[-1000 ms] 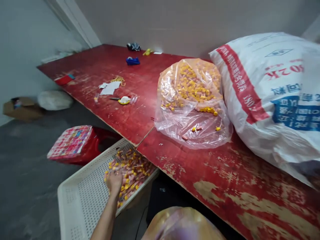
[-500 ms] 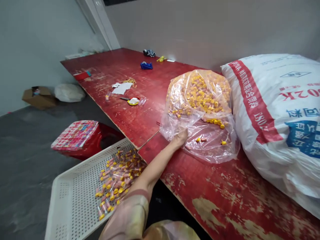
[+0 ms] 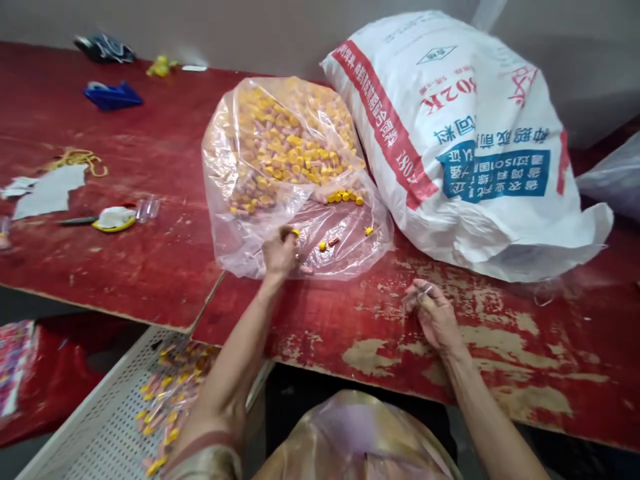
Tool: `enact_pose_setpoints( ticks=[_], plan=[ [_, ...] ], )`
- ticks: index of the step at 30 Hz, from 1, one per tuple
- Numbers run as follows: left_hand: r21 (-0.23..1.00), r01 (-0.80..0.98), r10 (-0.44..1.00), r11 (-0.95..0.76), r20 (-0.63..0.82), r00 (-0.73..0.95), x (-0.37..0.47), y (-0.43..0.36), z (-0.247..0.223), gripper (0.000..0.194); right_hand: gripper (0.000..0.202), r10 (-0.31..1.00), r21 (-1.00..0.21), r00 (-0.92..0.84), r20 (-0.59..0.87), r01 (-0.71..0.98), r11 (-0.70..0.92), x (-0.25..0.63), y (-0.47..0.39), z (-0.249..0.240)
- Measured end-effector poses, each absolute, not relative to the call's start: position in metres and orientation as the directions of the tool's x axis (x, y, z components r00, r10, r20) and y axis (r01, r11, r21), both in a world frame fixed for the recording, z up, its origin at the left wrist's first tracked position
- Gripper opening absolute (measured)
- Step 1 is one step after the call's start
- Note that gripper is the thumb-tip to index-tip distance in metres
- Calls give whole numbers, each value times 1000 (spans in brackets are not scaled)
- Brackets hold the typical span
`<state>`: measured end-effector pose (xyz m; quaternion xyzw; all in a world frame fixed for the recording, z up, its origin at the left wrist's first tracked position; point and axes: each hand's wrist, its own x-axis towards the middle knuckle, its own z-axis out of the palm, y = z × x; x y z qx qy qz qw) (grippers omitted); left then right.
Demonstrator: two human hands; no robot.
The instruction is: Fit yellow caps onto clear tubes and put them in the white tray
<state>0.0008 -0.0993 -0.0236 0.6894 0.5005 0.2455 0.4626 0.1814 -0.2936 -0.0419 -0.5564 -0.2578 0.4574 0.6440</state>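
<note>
At the near edge of a clear plastic bag (image 3: 260, 227) filled with small yellow-capped pink pieces, my left hand (image 3: 279, 255) is closed in a pinch. A yellow-capped piece (image 3: 295, 233) shows at its fingertips. Several loose pieces lie by the bag's mouth, one yellow-capped piece (image 3: 323, 246) just right of that hand. My right hand (image 3: 437, 317), over the worn part of the red table (image 3: 320, 313), has its fingers closed around a small clear plastic tube (image 3: 425, 289). The tube is partly hidden by the fingers.
A big white woven sack (image 3: 480, 220) leans behind the right hand. Below the table's left front edge is a white perforated crate (image 3: 95, 427) with capped tubes. Yellow-handled scissors (image 3: 115, 225), paper (image 3: 53, 192) and a blue tape dispenser (image 3: 113, 97) lie at left.
The view has swung to the right. My right hand has come into view with a clear tube. My left hand stays by the bag's mouth, now with a yellow-capped piece at its fingertips.
</note>
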Motion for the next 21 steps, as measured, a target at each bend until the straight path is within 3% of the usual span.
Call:
enact_pose_setpoints(
  ticks=[2,5,8,12,16,19,21],
  plan=[
    [923,386,906,-1,-163,392,-7,-119,-23,27,32,920,-998,388,-57,-36,-47,176,-292,-39],
    [971,154,860,183,-234,454,-20,-155,-21,27,31,979,-950,178,101,309,42,168,-293,-30],
    [925,-77,786,371,-268,558,-23,-186,-19,26,33,986,-876,12,169,460,144,165,-295,-21],
    [864,-150,733,481,-302,609,-24,-195,-18,28,32,985,-838,-46,169,519,168,170,-295,-16],
    [849,-196,767,491,-315,559,-27,-191,-20,29,22,982,-914,141,126,402,60,180,-293,-24],
    [820,-233,759,523,-324,564,-25,-197,-22,30,25,926,-999,376,-42,-7,-43,179,-289,-30],
    [795,-263,752,547,-329,571,-21,-204,-23,31,29,892,-963,419,-167,-265,-56,173,-286,-30]
  ],
)
